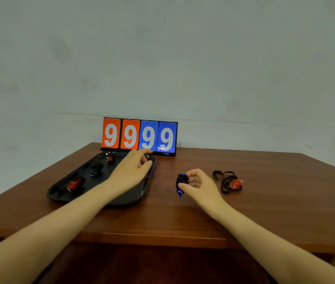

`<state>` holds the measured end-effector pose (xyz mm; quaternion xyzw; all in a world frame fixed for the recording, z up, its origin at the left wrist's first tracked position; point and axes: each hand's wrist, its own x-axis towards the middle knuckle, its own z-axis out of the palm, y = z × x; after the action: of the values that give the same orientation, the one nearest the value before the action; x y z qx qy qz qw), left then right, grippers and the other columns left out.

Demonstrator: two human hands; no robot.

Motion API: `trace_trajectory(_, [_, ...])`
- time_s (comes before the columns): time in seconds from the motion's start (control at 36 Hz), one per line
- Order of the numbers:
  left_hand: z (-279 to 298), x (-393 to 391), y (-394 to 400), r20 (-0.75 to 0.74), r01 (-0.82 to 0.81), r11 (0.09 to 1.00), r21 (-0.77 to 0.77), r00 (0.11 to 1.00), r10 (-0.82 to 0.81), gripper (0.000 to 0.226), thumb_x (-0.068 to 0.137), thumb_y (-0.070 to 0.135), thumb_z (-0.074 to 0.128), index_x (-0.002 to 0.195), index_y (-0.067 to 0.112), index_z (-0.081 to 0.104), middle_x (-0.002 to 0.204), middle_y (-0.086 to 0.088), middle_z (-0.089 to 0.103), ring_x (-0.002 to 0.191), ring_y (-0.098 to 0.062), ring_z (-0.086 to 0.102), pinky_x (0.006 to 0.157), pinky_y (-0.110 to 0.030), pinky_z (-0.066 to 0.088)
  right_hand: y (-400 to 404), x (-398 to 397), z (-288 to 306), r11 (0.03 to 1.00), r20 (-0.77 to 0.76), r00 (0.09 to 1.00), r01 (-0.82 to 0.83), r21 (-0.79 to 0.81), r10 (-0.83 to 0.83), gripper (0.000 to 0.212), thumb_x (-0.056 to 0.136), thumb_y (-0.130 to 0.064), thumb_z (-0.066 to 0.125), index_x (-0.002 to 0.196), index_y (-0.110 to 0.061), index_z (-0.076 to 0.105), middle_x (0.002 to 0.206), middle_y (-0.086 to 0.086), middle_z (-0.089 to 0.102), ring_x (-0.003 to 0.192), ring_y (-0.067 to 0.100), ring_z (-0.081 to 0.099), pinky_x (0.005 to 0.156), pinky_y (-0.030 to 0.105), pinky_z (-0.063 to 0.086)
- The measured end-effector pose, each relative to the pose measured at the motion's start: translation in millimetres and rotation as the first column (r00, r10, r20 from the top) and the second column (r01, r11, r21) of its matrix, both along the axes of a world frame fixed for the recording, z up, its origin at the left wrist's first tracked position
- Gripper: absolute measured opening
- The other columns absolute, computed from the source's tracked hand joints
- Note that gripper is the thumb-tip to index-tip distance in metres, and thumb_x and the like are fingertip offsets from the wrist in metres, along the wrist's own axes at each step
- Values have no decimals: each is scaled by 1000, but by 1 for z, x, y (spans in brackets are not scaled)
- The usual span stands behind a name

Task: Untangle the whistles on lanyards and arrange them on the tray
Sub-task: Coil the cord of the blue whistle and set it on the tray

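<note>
Right hand: the right hand [198, 184] pinches the blue whistle [181, 185] between thumb and fingertips, just above the table [183, 218], with its black lanyard looking wound round the body.
Whistle axis: long axis runs near-vertical, blue tip pointing down and toward the camera, so it hangs off the left side of the grip.
Left hand: the left hand [134, 167] reaches over the far right corner of the tray [121, 198], fingers curled at something small there; what it grips is hidden, so I cannot tell its hold for sure.
Tray: three wrapped whistles sit in a row on it, a red one [73, 183] nearest, a black one [96, 168] in the middle, another red [109, 158] at the far end.
Still loose: one red whistle [236, 183] lies in its tangled lanyard on the table, just right of the right hand.
Key relation: tray lies to the left of the blue whistle; the right hand holds it, so a leftward carry across open table looks like the move.
Backdrop: a scoreboard [139, 136] reading 9999 stands behind the tray.
</note>
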<state>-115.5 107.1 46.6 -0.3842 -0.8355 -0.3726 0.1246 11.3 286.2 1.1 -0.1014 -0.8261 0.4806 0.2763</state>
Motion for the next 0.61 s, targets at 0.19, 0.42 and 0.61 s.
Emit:
trace_trajectory(0.19, [-8,-48,-112,-39,-315,949,-12,949,314,27,96,25,52,121,17,61,119,-5,60,103,-14,57,88,-28,47,-61,-25,16,993,-42,992,-116,-12,115,34,92,-24,61,124,-28,51,105,-2,62,88,11,62,65,16,49])
trace_trajectory(0.42, [-44,-77,-183,167,-480,862,-162,848,503,46,97,40,35,126,14,58,125,-14,59,112,-30,55,93,-42,48,-126,-90,20,978,105,976,-198,59,191,33,89,-31,65,119,-22,55,106,5,62,87,17,65,68,23,53])
trace_trajectory(0.61, [-45,-71,-186,142,-402,906,-133,897,419,34,101,15,38,120,13,66,117,-8,66,97,-20,57,80,-31,44,-139,-123,18,955,250,940,-268,125,232,35,89,-25,65,123,-14,58,99,10,68,85,23,67,75,29,54])
